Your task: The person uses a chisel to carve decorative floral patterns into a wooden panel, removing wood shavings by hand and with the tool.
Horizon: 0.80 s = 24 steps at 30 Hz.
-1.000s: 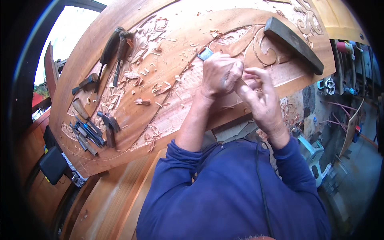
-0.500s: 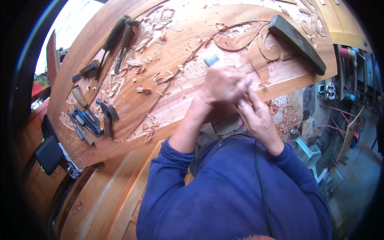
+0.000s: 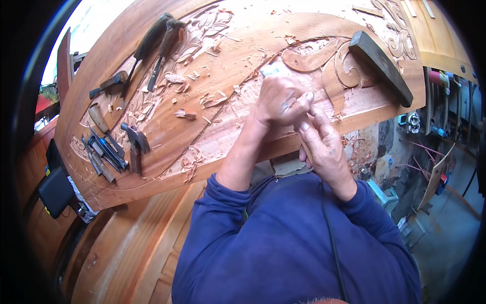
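My left hand (image 3: 284,101) is closed in a fist around a chisel, over the lower middle of a carved wooden panel. The chisel's broad, pale metal blade (image 3: 270,70) shows just beyond the knuckles, close to the recessed wood; its handle is hidden by my hands. Just below and right of that fist, my right hand (image 3: 324,142) is curled at the handle end, thumb bent and fingertips close to my left hand. Around the blade lie the cut surface of the panel (image 3: 243,58) and a raised carved scroll (image 3: 311,60).
A dark wooden block (image 3: 382,70) rests on the panel's right. At left lie long-handled tools (image 3: 152,45), a small hammer-like tool (image 3: 135,144) and several gouges (image 3: 105,154). Curled shavings (image 3: 212,100) litter the wood. A black padded object (image 3: 55,191) stands off the left edge.
The whole view has shifted slightly. My left fist has turned a little and less of the blade shows beyond it. My right hand stays against the handle end.
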Each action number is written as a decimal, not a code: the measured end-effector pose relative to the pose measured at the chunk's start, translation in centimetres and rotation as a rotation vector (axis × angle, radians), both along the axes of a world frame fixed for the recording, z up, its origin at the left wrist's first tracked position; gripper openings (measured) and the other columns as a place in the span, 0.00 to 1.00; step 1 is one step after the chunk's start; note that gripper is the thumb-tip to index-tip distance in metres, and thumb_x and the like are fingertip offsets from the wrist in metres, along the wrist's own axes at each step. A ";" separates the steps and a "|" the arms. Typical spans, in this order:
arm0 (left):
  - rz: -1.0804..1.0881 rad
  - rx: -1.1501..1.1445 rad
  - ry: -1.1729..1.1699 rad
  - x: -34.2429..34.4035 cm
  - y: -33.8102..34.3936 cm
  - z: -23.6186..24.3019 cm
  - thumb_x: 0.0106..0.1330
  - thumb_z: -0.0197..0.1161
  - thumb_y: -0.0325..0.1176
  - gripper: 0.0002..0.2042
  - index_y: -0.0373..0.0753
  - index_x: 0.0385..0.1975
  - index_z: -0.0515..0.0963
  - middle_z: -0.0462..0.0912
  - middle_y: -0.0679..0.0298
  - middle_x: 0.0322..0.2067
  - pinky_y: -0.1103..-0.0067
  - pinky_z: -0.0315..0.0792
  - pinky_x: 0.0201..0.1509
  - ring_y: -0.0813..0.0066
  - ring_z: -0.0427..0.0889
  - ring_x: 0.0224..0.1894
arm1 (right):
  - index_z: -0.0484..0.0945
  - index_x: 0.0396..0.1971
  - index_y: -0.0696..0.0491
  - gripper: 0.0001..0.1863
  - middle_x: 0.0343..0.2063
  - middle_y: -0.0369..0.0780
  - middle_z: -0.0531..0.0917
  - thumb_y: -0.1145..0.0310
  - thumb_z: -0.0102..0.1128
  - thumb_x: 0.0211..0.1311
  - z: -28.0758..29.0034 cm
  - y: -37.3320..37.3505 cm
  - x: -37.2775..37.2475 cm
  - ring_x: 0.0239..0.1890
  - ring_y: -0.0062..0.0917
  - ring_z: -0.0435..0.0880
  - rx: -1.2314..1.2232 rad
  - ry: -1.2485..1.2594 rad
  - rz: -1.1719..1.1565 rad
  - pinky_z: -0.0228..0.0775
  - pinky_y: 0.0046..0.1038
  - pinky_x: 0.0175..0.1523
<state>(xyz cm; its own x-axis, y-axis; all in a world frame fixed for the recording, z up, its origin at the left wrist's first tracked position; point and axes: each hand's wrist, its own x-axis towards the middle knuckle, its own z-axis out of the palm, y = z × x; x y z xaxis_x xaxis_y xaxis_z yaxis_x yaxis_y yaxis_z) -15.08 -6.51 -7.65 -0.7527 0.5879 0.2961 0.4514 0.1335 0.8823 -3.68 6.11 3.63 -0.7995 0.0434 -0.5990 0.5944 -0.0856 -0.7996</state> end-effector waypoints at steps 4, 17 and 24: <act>0.058 0.000 0.049 -0.7 1.1 -0.3 0.68 0.55 0.46 0.19 0.47 0.16 0.83 0.82 0.59 0.18 0.64 0.75 0.29 0.57 0.83 0.22 | 0.69 0.73 0.58 0.25 0.33 0.33 0.83 0.68 0.55 0.81 -0.6 1.9 -1.4 0.22 0.09 0.75 0.041 -0.002 0.060 0.68 0.17 0.24; 0.364 -0.110 0.456 9.0 -2.9 3.8 0.73 0.57 0.45 0.15 0.42 0.37 0.87 0.89 0.59 0.41 0.65 0.74 0.59 0.61 0.87 0.48 | 0.75 0.68 0.57 0.27 0.54 0.55 0.85 0.74 0.67 0.70 -2.2 4.1 5.2 0.50 0.49 0.90 0.459 0.733 0.467 0.85 0.39 0.46; 0.235 -0.824 0.610 6.3 -7.5 2.5 0.80 0.56 0.47 0.22 0.52 0.69 0.79 0.76 0.61 0.73 0.56 0.54 0.84 0.55 0.64 0.80 | 0.63 0.78 0.54 0.39 0.44 0.41 0.83 0.75 0.68 0.70 -1.7 9.5 9.7 0.38 0.15 0.83 -0.088 -0.089 -0.018 0.79 0.17 0.38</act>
